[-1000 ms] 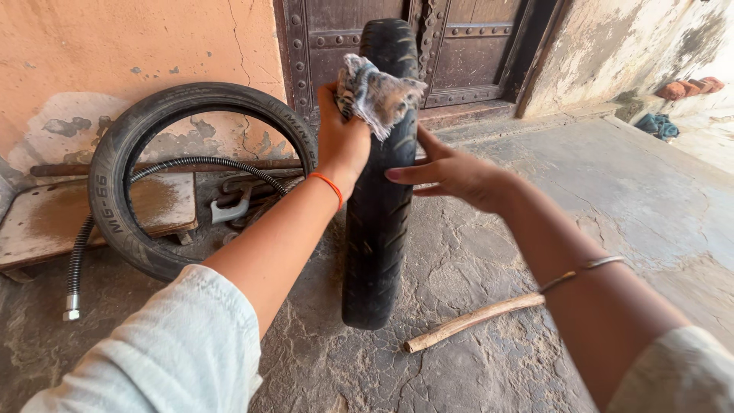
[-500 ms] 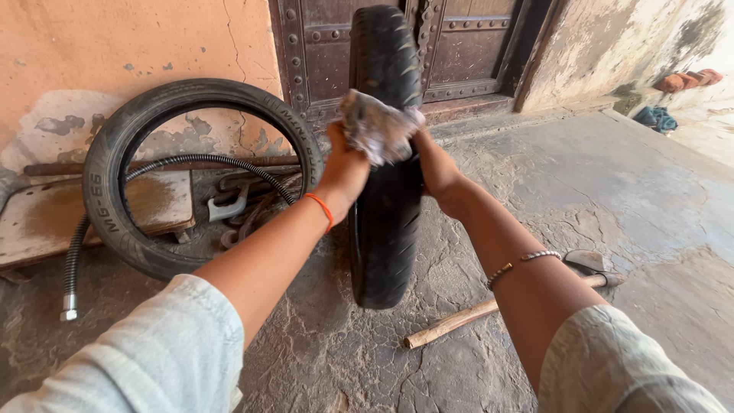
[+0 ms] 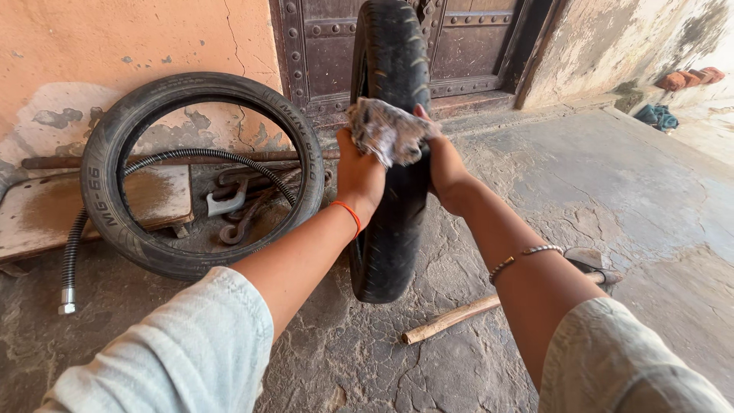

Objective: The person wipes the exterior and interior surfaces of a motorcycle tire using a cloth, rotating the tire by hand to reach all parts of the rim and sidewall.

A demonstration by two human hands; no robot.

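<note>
Head view: since a second ago the right hand point(image 3: 447, 170) has closed in from open air onto the upright tyre point(image 3: 391, 153), steadying it on the cracked floor point(image 3: 489, 336). The left hand point(image 3: 359, 172) has slid its clutched rag point(image 3: 386, 131) slightly down the dusty black tread; its fingers grip cloth.
</note>
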